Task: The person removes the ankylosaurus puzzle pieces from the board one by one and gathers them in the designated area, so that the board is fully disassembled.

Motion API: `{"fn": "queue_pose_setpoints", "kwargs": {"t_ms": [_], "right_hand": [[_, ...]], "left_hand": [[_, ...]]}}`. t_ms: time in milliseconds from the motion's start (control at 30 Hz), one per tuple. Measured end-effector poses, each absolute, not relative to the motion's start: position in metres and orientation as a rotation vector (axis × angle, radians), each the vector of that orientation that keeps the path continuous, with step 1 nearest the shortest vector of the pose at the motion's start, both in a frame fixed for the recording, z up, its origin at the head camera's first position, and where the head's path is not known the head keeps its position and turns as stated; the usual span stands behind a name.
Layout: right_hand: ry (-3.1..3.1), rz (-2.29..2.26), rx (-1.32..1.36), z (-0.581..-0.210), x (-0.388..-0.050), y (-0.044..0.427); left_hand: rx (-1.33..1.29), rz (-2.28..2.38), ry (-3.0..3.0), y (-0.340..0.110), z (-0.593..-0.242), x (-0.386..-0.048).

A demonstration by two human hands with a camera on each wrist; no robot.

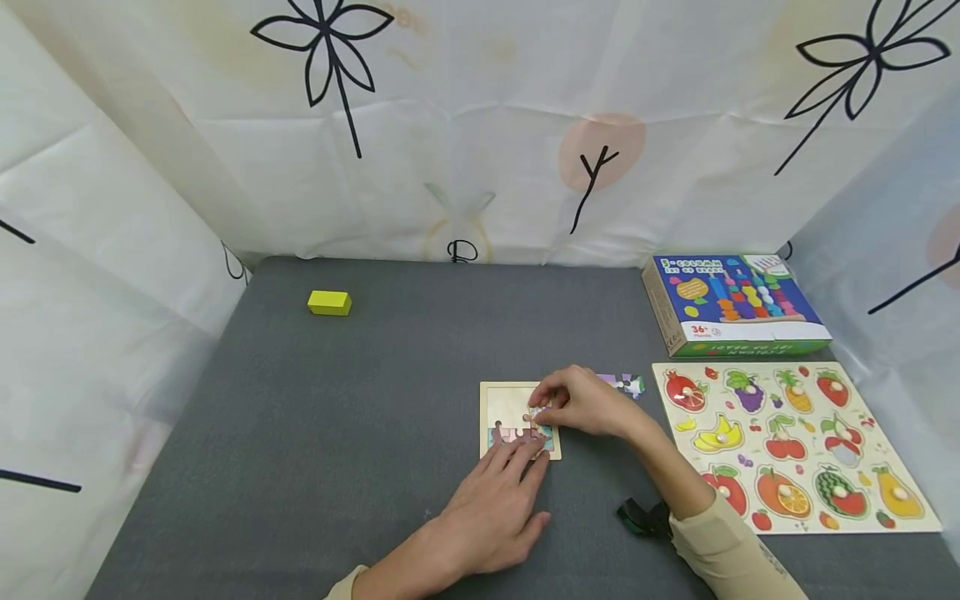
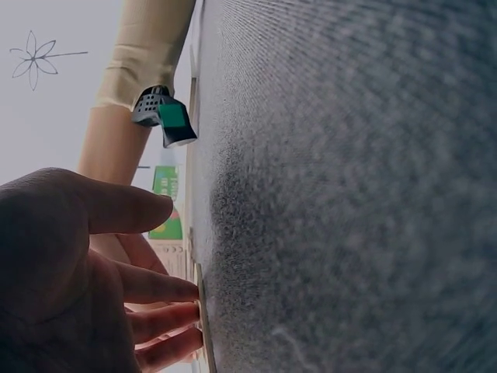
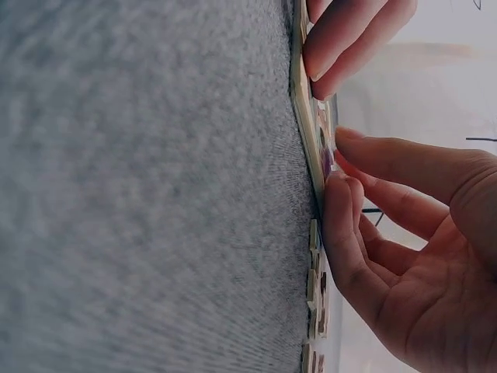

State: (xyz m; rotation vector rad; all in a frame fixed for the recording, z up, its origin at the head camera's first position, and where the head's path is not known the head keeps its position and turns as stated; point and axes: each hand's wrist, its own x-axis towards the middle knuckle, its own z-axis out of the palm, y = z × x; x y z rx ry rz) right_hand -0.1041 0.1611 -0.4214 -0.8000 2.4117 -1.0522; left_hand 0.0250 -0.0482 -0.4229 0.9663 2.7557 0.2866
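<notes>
Beneath the fingers of the left hand [image 1: 495, 508] and right hand [image 1: 592, 404], a partly filled puzzle tray [image 1: 506, 403] lies on the counter [image 1: 300, 417]. The right fingers and thumb pinch a puzzle piece [image 3: 328, 161] at the tray's right side; the left fingers, extended and slightly apart, rest at its near edge. Right of the right fingers: loose pieces [image 1: 632, 384], then a fruit board [image 1: 750, 429].

The box [image 1: 738, 296] reads "5-COLUMN" — and "36+".

Puzzle tray [image 1: 507, 402] left of the fruit board [image 1: 815, 443], box [image 1: 738, 304] behind that board, block [image 1: 329, 303] back left
</notes>
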Motion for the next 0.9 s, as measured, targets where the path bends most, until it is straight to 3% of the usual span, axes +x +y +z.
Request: {"fn": "queue_pose_setpoints", "kwargs": {"t_ms": [900], "right_hand": [[2.303,-1.238,-0.765,-0.408,-0.094,0.182]], "left_hand": [[0.982,0.292,2.781,-0.049,-0.423,0.024]]}}
